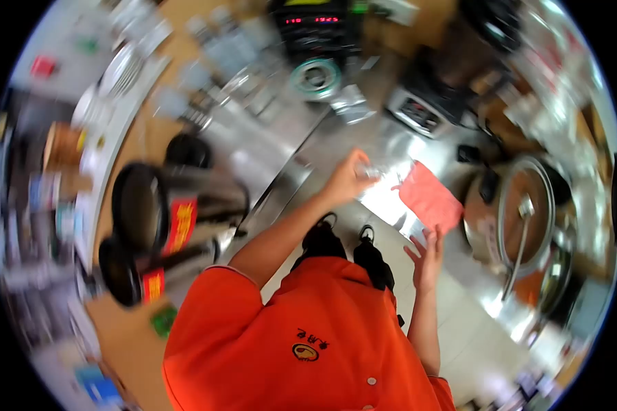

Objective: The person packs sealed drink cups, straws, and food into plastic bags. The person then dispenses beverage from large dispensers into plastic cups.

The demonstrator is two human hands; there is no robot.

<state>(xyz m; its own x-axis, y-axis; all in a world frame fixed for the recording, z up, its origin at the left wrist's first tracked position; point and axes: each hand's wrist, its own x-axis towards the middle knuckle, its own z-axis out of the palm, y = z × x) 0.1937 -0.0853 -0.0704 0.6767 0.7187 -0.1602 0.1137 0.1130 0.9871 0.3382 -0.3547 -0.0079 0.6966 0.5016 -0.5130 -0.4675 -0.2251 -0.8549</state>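
Observation:
My left hand (348, 179) is over the edge of the steel counter, fingers curled round a small clear, shiny thing that is too blurred to name. To its right a folded pinkish-red cloth (430, 196) lies on the counter, apart from that hand. My right hand (427, 259) is just below the cloth with its fingers spread. Its fingertips meet the cloth's lower edge in the picture; whether they touch it I cannot tell.
On the right stands a big round pot (528, 212) with a long-handled ladle (522, 246). A black appliance (418, 113) sits behind the cloth. A device with a red display (313, 34) is at the back. Two dark jugs with red labels (182, 222) stand left.

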